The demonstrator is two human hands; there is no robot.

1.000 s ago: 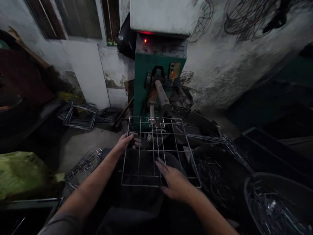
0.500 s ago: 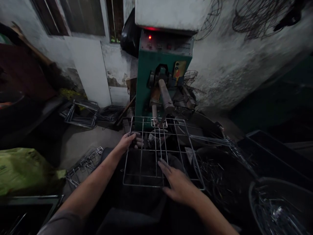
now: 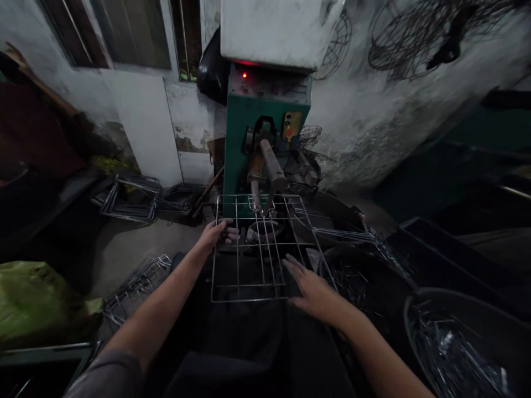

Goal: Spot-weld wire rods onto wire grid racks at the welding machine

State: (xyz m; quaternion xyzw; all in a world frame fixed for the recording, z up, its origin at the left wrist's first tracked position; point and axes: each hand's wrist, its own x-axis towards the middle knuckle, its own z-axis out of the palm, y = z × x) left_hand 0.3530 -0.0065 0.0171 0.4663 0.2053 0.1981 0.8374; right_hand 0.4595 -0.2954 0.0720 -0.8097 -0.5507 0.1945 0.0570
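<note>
A square wire grid (image 3: 249, 276) lies flat in front of me, its far edge under the arm of a green welding machine (image 3: 265, 127). My left hand (image 3: 215, 233) grips the grid's left edge, fingers curled round the wire. My right hand (image 3: 312, 288) rests with fingers stretched out at the grid's near right corner, holding nothing. The machine's round electrode arm (image 3: 270, 163) points down at the far middle of the grid.
A dark tub of short wire pieces (image 3: 456, 348) stands at the right, another dark tub (image 3: 369, 287) beside the grid. Wire racks (image 3: 136, 284) lie on the floor at the left, more frames (image 3: 128, 199) by the wall. A green bag (image 3: 33, 304) sits at far left.
The grid has slid away from me toward the machine, and its near edge sits farther off. My right hand has shifted to the right, from the grid's near middle to its right corner.
</note>
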